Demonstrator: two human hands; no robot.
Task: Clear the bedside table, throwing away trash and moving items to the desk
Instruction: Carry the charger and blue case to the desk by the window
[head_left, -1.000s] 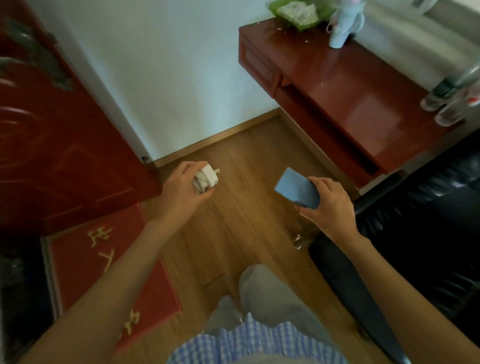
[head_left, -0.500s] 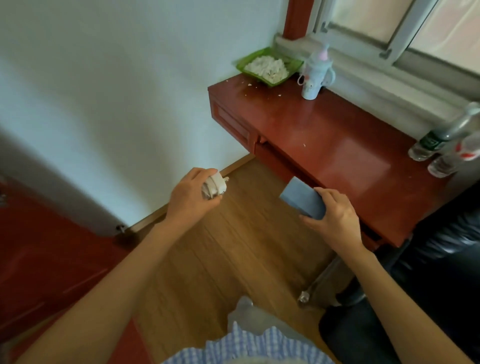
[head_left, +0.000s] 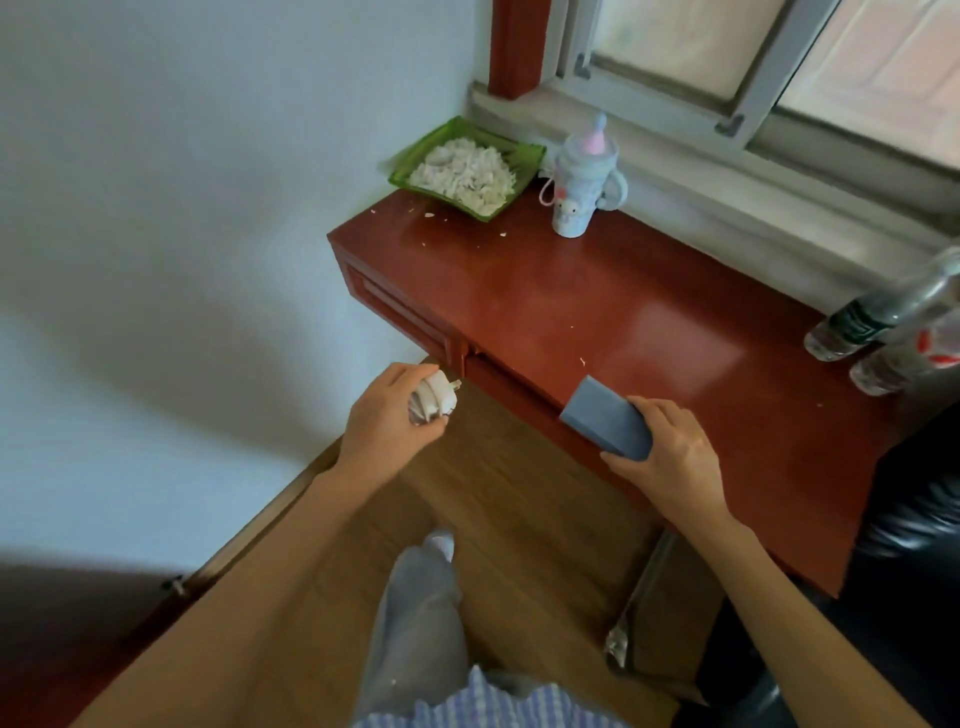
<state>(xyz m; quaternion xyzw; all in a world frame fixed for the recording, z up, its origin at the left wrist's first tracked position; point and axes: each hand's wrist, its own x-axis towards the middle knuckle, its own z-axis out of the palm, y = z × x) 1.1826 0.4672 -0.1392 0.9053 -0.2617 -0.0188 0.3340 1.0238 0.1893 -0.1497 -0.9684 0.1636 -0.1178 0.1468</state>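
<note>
— Box first: what is that in your right hand (head_left: 670, 457)?

— Mine holds a small slate-blue rectangular box (head_left: 605, 422), matte, probably card. My fingers wrap its near end from above and the thumb sits under it, so it is clamped by its long edges. Its far corner hangs over the front edge of the glossy red-brown wooden tabletop (head_left: 597, 312) without resting on it yet.

— Heavy?

— I judge it light and stiff. The flat faces give a sure hold, and gripping the edges keeps the lid from being crushed, if there is one. It should sit flat once lowered.

— And the left hand (head_left: 387, 421)?

— Curled around a white plug-in charger with its cable coiled round it (head_left: 434, 402). The fingers close over the bundle, and the metal prongs poke out toward the tabletop. It is held above the wooden floor, just short of the drawer front.

— How will that one behave?

— Hard plastic body, light, a little slick; the cable is soft and may spring loose when I let go. Best to keep the hold on the body with the coil pinned under the fingers, and set it down coil and all.

— Where is there room?

— Bare wood lies between the green glass dish of pale flakes (head_left: 462, 169) with the pastel handled baby cup (head_left: 584, 189) at the far left, and the clear plastic bottles (head_left: 878, 322) at the right.
</note>
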